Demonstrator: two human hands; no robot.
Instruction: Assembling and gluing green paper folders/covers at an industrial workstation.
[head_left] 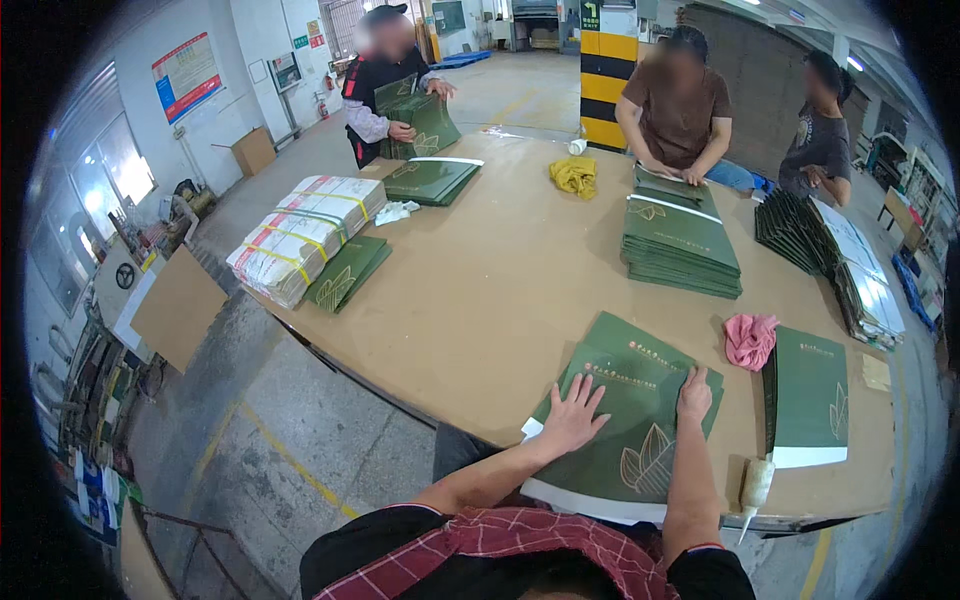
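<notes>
A flat green paper bag (pixel 622 400) with a leaf print lies on a small pile at the near edge of the brown table (pixel 500 280). My left hand (pixel 572 412) presses flat on its left half, fingers spread. The fingers of my right hand (pixel 694 392) are curled over the bag's far right edge, gripping that edge. A pink rag (pixel 750 338) lies just beyond my right hand. Right of it rests another stack of green bags (pixel 808 396). A white glue bottle (pixel 755 485) lies at the table's near right edge.
Taller stacks of green bags (pixel 680 245) sit mid-table, with fanned ones (pixel 795 230) at the right. Strapped white bundles (pixel 300 235) sit at the left edge. A yellow cloth (pixel 575 175) lies far back. Three other people (pixel 675 110) work at the far side.
</notes>
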